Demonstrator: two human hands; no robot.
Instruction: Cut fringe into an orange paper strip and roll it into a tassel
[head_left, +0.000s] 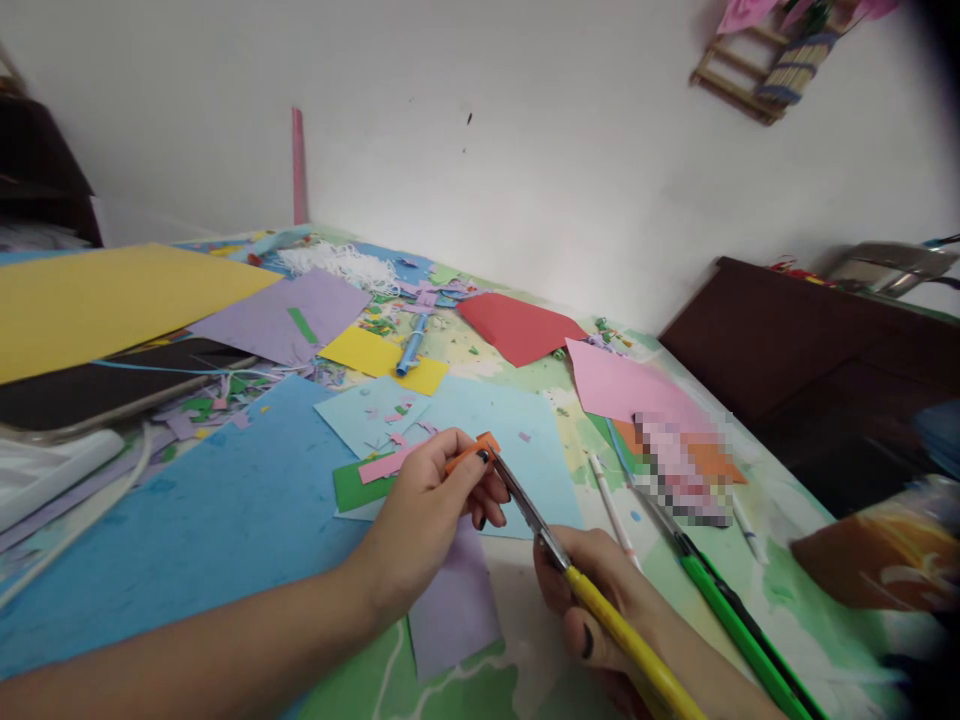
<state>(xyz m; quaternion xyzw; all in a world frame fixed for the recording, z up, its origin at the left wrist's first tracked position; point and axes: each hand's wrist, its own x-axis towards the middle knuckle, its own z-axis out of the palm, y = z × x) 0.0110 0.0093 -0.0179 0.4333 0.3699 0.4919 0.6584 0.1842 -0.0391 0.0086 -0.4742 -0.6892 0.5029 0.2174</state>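
My left hand (442, 490) pinches a small folded piece of orange paper (486, 443) between thumb and fingers. In my right hand (592, 600) is a pair of scissors (536, 520) with yellow handles, their thin metal blades pointing up and left. The blade tips meet the orange paper at my left fingertips; whether they are parted is too small to tell. Under my hands lie light blue paper (487, 410) and a lilac piece (454, 610). A green strip (360, 487) and a pink strip (382, 466) sit just left of my left hand.
A green-handled cutter (720, 590) lies right of my right hand, near a white stick (611, 505). Blue paper (225, 530), a phone (112, 385) and yellow paper (127, 300) cover the left. Red paper (517, 325), pink paper (637, 385) and shredded scraps (341, 265) lie farther back.
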